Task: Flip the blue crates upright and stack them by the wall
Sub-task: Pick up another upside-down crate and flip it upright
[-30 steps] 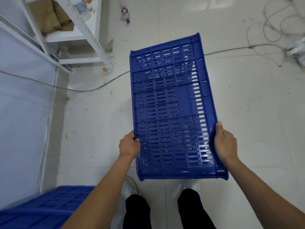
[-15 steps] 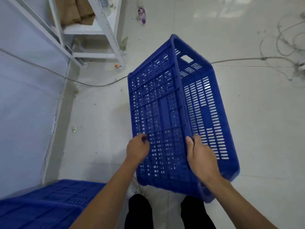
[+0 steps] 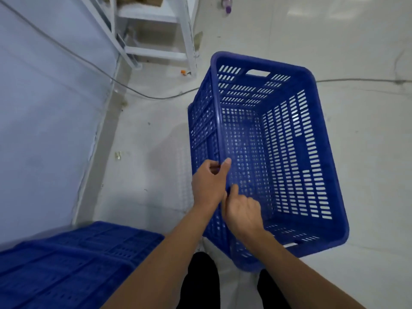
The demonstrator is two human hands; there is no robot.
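Observation:
A blue slotted crate (image 3: 296,157) is held in front of me, tilted, with its open mouth turned up toward me and its inside showing. My left hand (image 3: 208,182) grips the crate's left rim, thumb over the top edge. My right hand (image 3: 242,211) sits just behind it on the same rim, fingers curled over the edge into the crate. Another blue crate (image 3: 73,264) lies bottom-up at the lower left, next to the pale wall (image 3: 44,121).
A white metal shelf frame (image 3: 156,32) stands by the wall at the top. A grey cable (image 3: 142,94) runs across the floor behind the crate. A small bottle (image 3: 227,4) and bits of litter (image 3: 117,155) lie on the floor. My legs show below.
The crate has turned over from bottom-up to open side up. My right hand moved from the right side across to the left rim, beside my left hand.

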